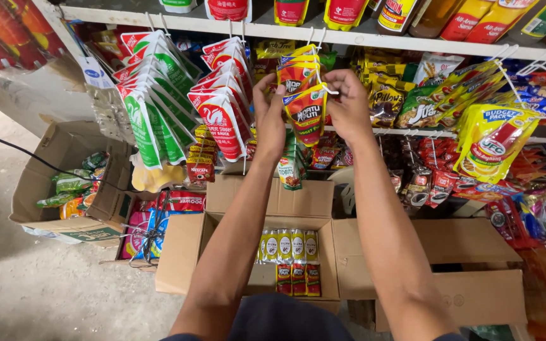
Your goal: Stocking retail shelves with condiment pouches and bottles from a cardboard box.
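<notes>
Both my hands are raised to a white wire hook under a shop shelf. My left hand [269,120] and my right hand [349,104] pinch the top of an orange, red and blue sauce pouch [306,113] from either side. That pouch hangs at the front of a row of like pouches [298,66] on the hook. Below my arms stands an open cardboard box [222,208] holding small yellow-and-white and red sachets [291,259].
Green-and-white pouches [153,107] and red-and-white pouches [222,101] hang to the left, yellow pouches [491,136] to the right. Bottles line the shelf [361,35] above. Another open box [52,170] with green packets sits on the concrete floor at left; a further box [475,265] is at right.
</notes>
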